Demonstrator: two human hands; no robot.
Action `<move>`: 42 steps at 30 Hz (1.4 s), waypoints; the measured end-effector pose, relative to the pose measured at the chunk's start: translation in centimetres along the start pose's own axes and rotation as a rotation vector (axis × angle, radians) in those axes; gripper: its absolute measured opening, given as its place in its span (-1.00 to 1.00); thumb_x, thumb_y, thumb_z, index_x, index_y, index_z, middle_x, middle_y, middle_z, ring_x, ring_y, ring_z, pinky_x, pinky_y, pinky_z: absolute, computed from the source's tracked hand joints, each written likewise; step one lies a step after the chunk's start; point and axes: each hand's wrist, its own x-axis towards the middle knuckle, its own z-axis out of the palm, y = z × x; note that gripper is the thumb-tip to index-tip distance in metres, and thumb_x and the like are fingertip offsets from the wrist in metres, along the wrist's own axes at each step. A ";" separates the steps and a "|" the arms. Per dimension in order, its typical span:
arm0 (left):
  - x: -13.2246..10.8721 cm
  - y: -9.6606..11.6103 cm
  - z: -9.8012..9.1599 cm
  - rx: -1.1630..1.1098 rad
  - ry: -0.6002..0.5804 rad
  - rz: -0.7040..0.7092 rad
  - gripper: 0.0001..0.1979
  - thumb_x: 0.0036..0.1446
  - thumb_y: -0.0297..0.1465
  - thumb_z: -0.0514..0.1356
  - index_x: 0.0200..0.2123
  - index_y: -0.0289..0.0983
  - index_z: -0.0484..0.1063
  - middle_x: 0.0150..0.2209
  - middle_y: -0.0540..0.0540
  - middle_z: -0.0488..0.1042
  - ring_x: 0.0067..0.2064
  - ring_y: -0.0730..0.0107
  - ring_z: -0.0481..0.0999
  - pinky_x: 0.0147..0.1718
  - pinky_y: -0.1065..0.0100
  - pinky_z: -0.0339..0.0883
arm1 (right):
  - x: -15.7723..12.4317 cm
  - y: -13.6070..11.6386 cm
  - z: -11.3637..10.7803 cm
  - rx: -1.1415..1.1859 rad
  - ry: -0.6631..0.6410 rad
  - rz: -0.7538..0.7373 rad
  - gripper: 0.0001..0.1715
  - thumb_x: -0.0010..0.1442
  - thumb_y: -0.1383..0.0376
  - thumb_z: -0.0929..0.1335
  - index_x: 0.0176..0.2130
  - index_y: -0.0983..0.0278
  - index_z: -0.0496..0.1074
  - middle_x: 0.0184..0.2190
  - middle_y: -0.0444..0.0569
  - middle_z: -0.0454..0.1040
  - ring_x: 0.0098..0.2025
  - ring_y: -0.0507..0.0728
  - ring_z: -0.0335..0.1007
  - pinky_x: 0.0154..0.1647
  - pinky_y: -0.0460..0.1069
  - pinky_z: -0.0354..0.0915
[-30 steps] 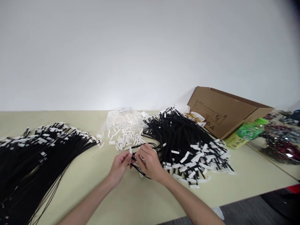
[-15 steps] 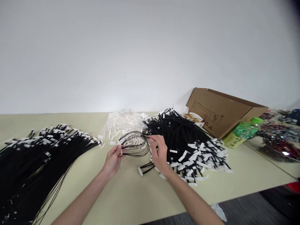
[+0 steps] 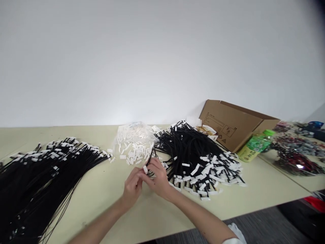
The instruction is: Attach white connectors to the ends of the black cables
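The pale table (image 3: 106,196) runs beneath both hands, with a broad heap of black cables (image 3: 43,189) to their left and a second cable heap (image 3: 193,145) just right, both apparently placed within easy reach. Beyond the right hand (image 3: 159,178), a cardboard box (image 3: 228,127) leans on the wall, and a clear bag (image 3: 135,130) lies ahead. Left hand (image 3: 132,186) and right meet, pinching a small wire bundle (image 3: 151,157) between them, probably to steady its white connector (image 3: 145,169).
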 end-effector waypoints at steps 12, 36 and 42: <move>6.0 3.1 -0.9 -0.231 0.308 -0.352 -0.78 -0.04 -0.29 0.17 -0.35 -0.31 0.45 -0.49 -0.04 0.47 -0.38 0.32 0.45 -0.30 0.31 0.27 | 5.3 1.4 -14.8 0.915 0.710 0.405 -0.42 0.07 0.16 0.28 -0.67 0.26 -0.19 -0.76 -0.32 -0.22 -0.68 -0.09 -0.33 -0.72 -0.15 -0.16; 25.2 6.0 12.4 -0.270 -0.162 0.132 -0.78 0.05 -0.34 0.08 -0.25 -0.29 0.42 -0.08 -0.18 0.40 0.01 0.28 0.31 0.00 0.23 0.15 | 5.3 1.6 -27.1 -0.193 0.636 0.059 -0.64 0.12 0.21 0.27 -0.63 0.29 0.28 -0.61 -0.15 0.32 -0.47 0.00 0.32 -0.40 -0.06 0.27; 22.5 1.4 8.8 0.085 -0.656 0.267 -0.78 -0.12 -0.29 0.24 -0.39 -0.29 0.48 -0.21 -0.20 0.48 -0.13 0.15 0.41 -0.09 0.17 0.22 | -4.9 6.0 -25.5 -0.803 -0.209 0.124 -0.69 0.16 0.21 0.25 -0.12 0.28 0.40 -0.02 0.10 0.34 0.05 0.23 0.23 0.02 0.16 0.23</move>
